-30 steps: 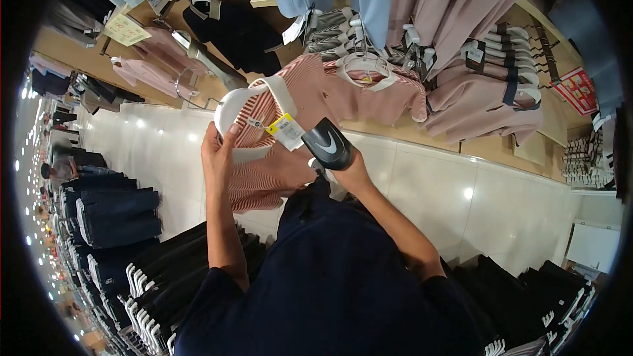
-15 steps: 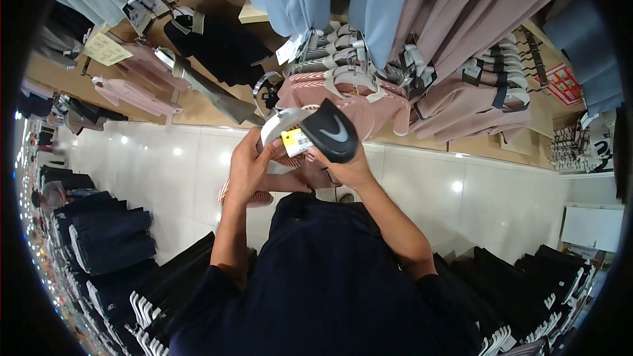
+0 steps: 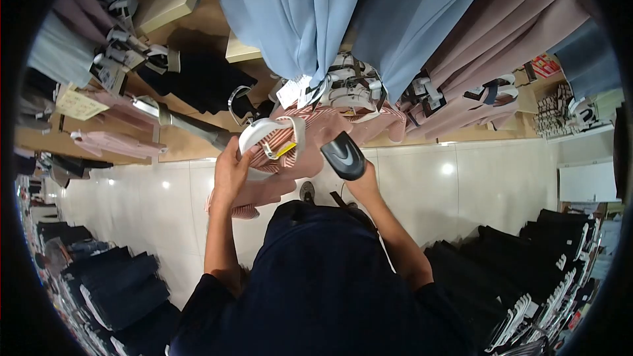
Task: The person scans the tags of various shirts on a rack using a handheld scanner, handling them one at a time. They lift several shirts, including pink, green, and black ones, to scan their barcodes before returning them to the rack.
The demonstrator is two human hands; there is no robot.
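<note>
Hanging overhead, long blue garments and dusty pink ones crowd the rack, with rows of dark folded clothes lower down on either side of the pale tiled floor.

Between the person's hands is the pink striped top on its white hanger. It lies just beyond the fingertips of the left hand, which is closed round the hanger's edge, fingers curled over the fabric. The top's long axis runs from the hanger collar down and away toward the floor, the hem trailing below the left wrist. A yellow price tag sits at the collar, on the side facing the right hand.

The right hand is wrapped fully round the grip of a black handheld scanner. The scanner's head tilts up and leftward toward the tag, near it but apart. The left hand is the one touching the garment; the right hand stands just beside it.
</note>
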